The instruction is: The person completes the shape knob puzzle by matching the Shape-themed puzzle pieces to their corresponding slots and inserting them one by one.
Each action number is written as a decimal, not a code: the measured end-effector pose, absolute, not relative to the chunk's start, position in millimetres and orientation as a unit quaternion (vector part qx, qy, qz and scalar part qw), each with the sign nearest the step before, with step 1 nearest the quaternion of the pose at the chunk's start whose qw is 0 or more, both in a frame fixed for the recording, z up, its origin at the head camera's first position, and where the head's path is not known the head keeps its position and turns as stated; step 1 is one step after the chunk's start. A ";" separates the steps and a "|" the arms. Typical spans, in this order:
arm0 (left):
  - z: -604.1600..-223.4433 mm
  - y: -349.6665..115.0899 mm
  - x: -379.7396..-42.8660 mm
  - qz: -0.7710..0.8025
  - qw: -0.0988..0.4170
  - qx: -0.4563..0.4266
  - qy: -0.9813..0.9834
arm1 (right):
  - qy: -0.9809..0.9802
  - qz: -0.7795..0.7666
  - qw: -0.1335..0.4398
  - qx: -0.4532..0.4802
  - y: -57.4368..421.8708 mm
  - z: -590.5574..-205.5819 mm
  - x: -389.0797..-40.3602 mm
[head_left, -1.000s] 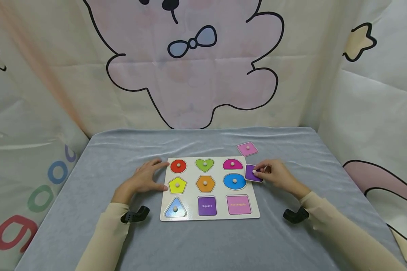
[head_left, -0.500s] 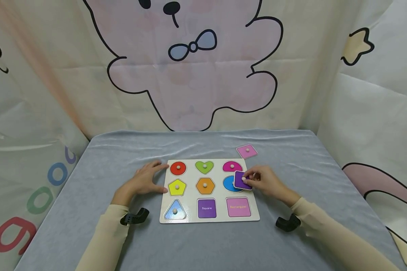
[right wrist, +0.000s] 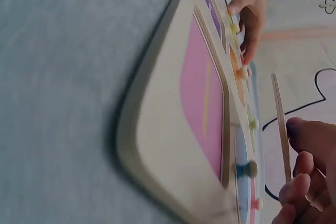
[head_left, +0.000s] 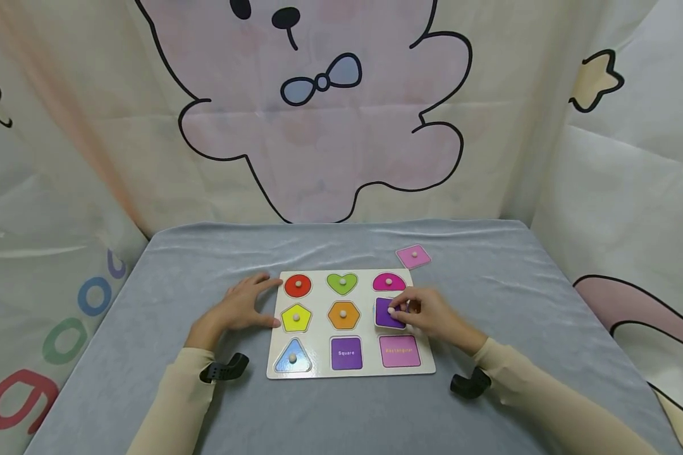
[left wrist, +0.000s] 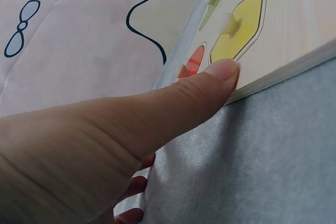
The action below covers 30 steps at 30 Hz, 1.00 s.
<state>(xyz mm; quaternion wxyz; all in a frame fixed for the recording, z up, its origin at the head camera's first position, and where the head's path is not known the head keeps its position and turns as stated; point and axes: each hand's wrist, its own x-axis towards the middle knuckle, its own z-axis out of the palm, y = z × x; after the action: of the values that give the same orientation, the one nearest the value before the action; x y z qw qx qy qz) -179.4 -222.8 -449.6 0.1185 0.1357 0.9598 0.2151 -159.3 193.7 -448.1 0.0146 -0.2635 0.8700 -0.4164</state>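
Observation:
My right hand [head_left: 435, 318] pinches the small white knob of a purple square puzzle piece [head_left: 384, 318] between thumb and fingers. That piece hovers over the right part of the white shape-puzzle board [head_left: 320, 354], hiding most of the blue oval in the head view. Seen edge-on in the right wrist view, the square piece [right wrist: 282, 129] stands clear of the board. My left hand [head_left: 233, 309] lies at the board's left side, fingers extended, the thumb [left wrist: 223, 72] touching the edge beside the yellow pentagon [head_left: 296, 318]. A purple recess marked "Square" [head_left: 346, 354] shows in the front row.
A pink knobbed piece [head_left: 413, 256] lies on the grey cloth [head_left: 341, 417] beyond the board's back right corner. Next to the square recess is a pink one marked "Rectangular" [head_left: 399, 351]. Other knobbed shapes, such as the blue triangle [head_left: 293, 358] and orange hexagon [head_left: 343, 315], sit in the board.
My right hand has carried the purple square piece leftward from the board's right edge to above the blue oval. The left hand has stayed at the board's left edge.

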 end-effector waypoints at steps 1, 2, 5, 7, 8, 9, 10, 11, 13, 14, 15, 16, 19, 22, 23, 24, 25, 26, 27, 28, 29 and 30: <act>-450.9 -222.9 -178.4 0.216 0.122 0.135 0.959 | 0.868 -0.420 0.019 -0.265 191.9 -449.6 -157.9; -451.9 -222.5 -177.8 0.216 0.122 0.136 0.959 | 0.865 -0.424 0.021 -0.268 190.0 -450.7 -156.5; -454.0 -222.0 -177.4 0.220 0.120 0.135 0.959 | 0.858 -0.435 0.028 -0.272 184.6 -453.8 -154.5; -454.6 -222.3 -177.5 0.218 0.118 0.137 0.959 | 0.859 -0.434 0.041 -0.270 180.6 -454.7 -153.7; -454.6 -222.4 -177.6 0.217 0.117 0.137 0.959 | 0.859 -0.433 0.050 -0.268 178.6 -454.7 -153.1; -454.6 -222.8 -177.7 0.216 0.118 0.134 0.960 | 0.859 -0.433 0.061 -0.265 176.7 -454.5 -152.5; -454.4 -223.2 -177.8 0.216 0.118 0.133 0.960 | 0.859 -0.434 0.075 -0.262 174.7 -453.9 -151.6; -453.9 -223.4 -177.9 0.214 0.118 0.134 0.960 | 0.857 -0.436 0.086 -0.261 172.6 -453.3 -150.8; -452.8 -223.5 -178.2 0.214 0.119 0.134 0.960 | 0.853 -0.440 0.102 -0.261 168.1 -452.9 -149.2; -452.3 -223.7 -178.4 0.214 0.119 0.134 0.960 | 0.851 -0.444 0.110 -0.259 166.1 -452.6 -148.5; -452.0 -223.9 -178.6 0.214 0.119 0.134 0.960 | 0.849 -0.445 0.114 -0.260 164.0 -452.9 -147.8; -451.5 -223.9 -179.0 0.214 0.119 0.134 0.960 | 0.849 -0.446 0.116 -0.260 162.2 -452.8 -147.4; -451.1 -224.5 -179.8 0.215 0.118 0.138 0.960 | 0.850 -0.442 0.114 -0.264 157.9 -453.3 -146.6; -451.1 -225.2 -180.0 0.217 0.116 0.143 0.958 | 0.849 -0.441 0.112 -0.269 154.1 -453.8 -146.1; -451.1 -225.4 -179.9 0.218 0.115 0.145 0.958 | 0.847 -0.443 0.111 -0.272 152.6 -454.4 -145.7; -450.7 -225.5 -179.8 0.219 0.115 0.147 0.958 | 0.846 -0.445 0.111 -0.274 151.0 -455.0 -145.3; -450.5 -225.6 -179.7 0.221 0.115 0.148 0.957 | 0.844 -0.446 0.112 -0.276 149.2 -455.5 -144.8; -450.3 -225.5 -179.7 0.221 0.114 0.148 0.957 | 0.842 -0.448 0.114 -0.278 147.4 -455.8 -144.1; -450.2 -225.4 -179.6 0.221 0.113 0.149 0.957 | 0.841 -0.450 0.117 -0.278 145.5 -456.0 -143.2; -450.0 -225.3 -179.5 0.221 0.113 0.149 0.957 | 0.840 -0.450 0.120 -0.277 143.5 -456.3 -142.2; -449.8 -225.3 -179.2 0.221 0.113 0.148 0.957 | 0.840 -0.451 0.124 -0.276 141.6 -456.5 -141.1; -449.7 -225.3 -179.0 0.222 0.113 0.148 0.957 | 0.839 -0.452 0.128 -0.274 139.6 -456.4 -139.9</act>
<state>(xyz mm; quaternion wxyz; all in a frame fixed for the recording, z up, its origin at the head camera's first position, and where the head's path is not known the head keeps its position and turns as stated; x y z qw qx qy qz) -179.0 -225.3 -449.7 0.1134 0.1476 0.9572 0.2218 -139.9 139.6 -456.4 0.1285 -0.2740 0.8393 -0.4517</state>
